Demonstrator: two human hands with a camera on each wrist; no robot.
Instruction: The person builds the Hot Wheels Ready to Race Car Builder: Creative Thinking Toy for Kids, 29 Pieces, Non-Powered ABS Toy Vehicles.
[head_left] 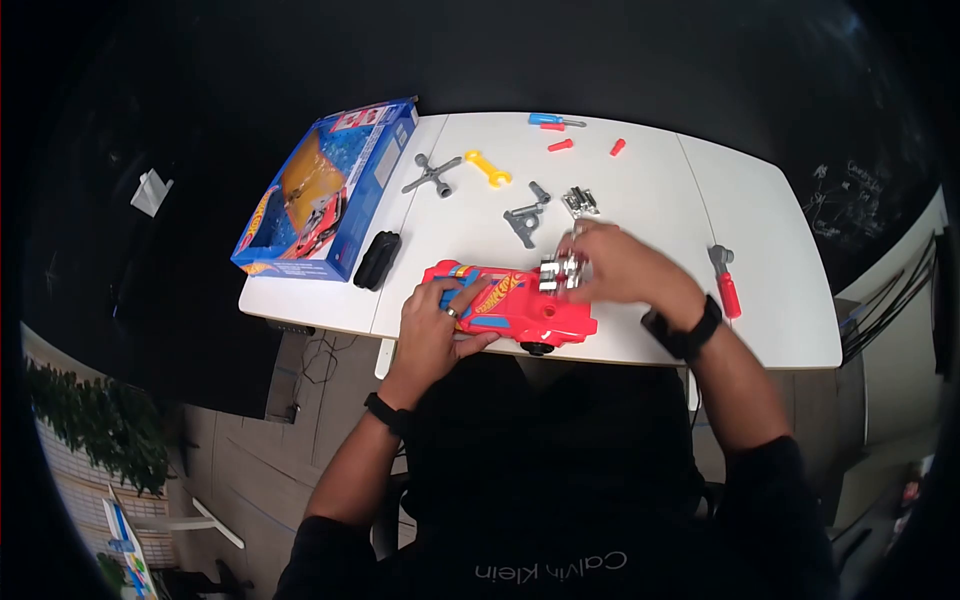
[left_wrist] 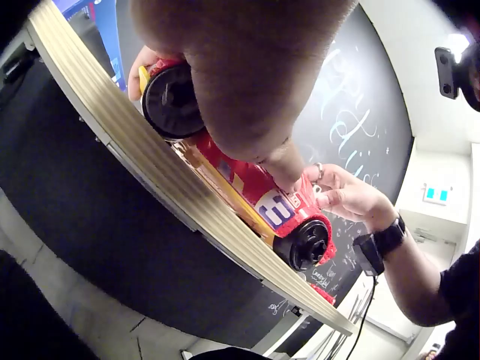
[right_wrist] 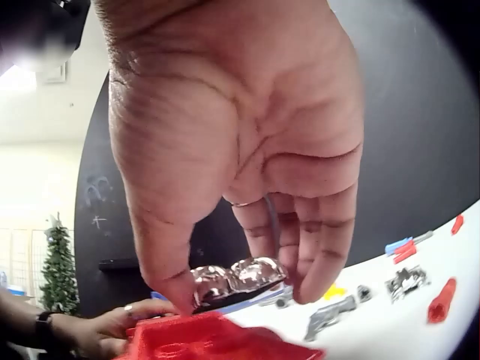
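A red toy car with blue panels and black wheels lies along the table's front edge. My left hand grips its left part, fingers over the top and thumb along the near side. Above the other end of the car, my right hand pinches a shiny chrome engine piece between thumb and fingers. The right wrist view has this chrome piece right over the red body. From the left wrist, a black wheel shows beside the table edge.
Left on the white table stands a blue toy box, with a black plastic part nearby. Farther back lie a grey cross wrench, yellow wrench, grey tool part, another chrome piece and blue screwdriver. A red-handled tool lies right.
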